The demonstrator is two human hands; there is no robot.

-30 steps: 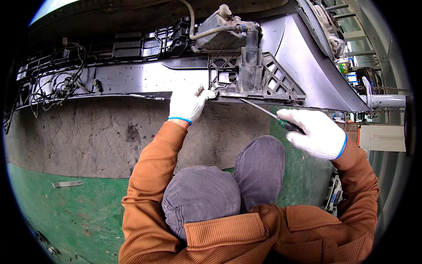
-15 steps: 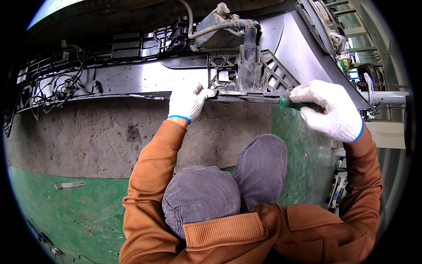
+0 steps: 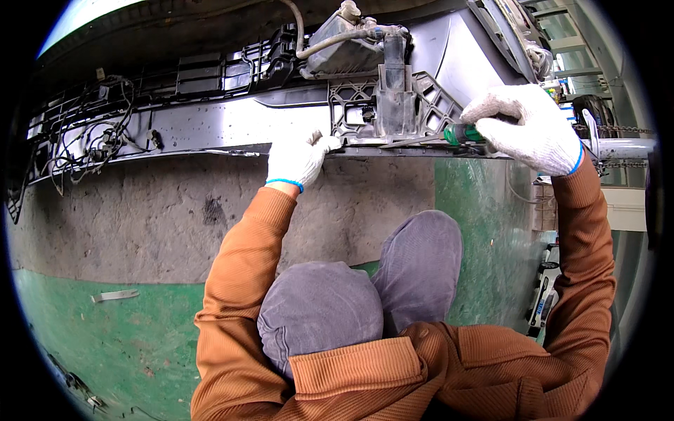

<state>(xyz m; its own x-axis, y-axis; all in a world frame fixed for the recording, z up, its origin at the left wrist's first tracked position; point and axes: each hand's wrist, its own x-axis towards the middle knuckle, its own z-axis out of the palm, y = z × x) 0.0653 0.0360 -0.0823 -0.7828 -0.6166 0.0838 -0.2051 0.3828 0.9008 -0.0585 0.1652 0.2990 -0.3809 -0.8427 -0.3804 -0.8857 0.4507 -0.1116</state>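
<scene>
My right hand point(image 3: 526, 130), in a white knit glove with a blue cuff, is closed on the green and black handle of a screwdriver point(image 3: 462, 134). The shaft points left and lies along the lower edge of a black ribbed bracket point(image 3: 351, 105); where exactly its tip touches I cannot tell. My left hand point(image 3: 298, 160), gloved alike, grips the near edge of a car bumper point(image 3: 210, 125) left of that bracket, thumb toward the bracket. Above the bracket sits a dusty plastic reservoir point(image 3: 344, 52) with a hose point(image 3: 337, 43) running from it.
Loose black wiring point(image 3: 105, 137) hangs at the bumper's left end. A grey mat point(image 3: 161, 217) covers part of the green floor point(image 3: 154, 330), where a flat metal pry tool point(image 3: 114, 296) lies. Chains point(image 3: 618, 129) and a metal bar point(image 3: 628, 148) are at the right.
My right hand has shifted slightly up and right, lifting the screwdriver so that its shaft shows over the bumper edge. My left hand keeps its hold on the edge.
</scene>
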